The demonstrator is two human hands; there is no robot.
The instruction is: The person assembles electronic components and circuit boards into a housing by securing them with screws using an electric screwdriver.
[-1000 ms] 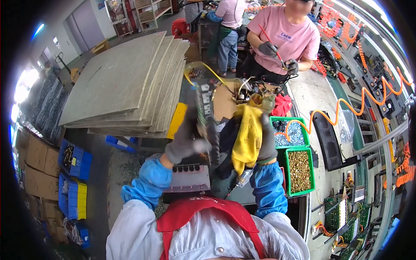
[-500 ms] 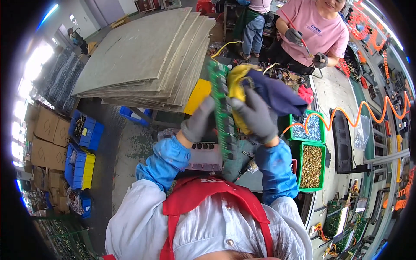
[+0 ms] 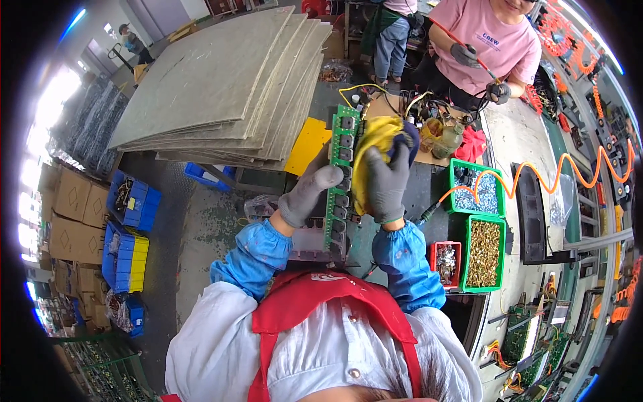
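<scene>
A long, narrow green circuit board (image 3: 341,192) set with a row of square black parts stands end-up in front of the person's chest, held above the grey-green metal desk (image 3: 367,238), its lower end over a pale, pinkish panel (image 3: 311,241). The grey-gloved left hand (image 3: 303,195) has its fingers clamped on the board's left edge near mid-length: the thumb lies on the edge of the face, while the others are mostly hidden. The grey-gloved right hand (image 3: 387,184) has its fingers curled onto a bunched, soft yellow cloth (image 3: 364,175), with a dark blue cloth (image 3: 410,135) gathered beyond the fingertips. The yellow cloth sits close along the board's right side; whether it presses on it cannot be told.

The board looks light and stiff, though its length would likely let it flex, and the raised parts and their joints seem the fragile points. A hold on the bare long edges near the middle should balance it best; gloves may slip on the smooth rim. The cloths look limp and best taken in a bunch. To the right are a green plastic bin of silvery pieces (image 3: 451,185) and a green plastic bin of brass-coloured pieces (image 3: 502,254)
</scene>
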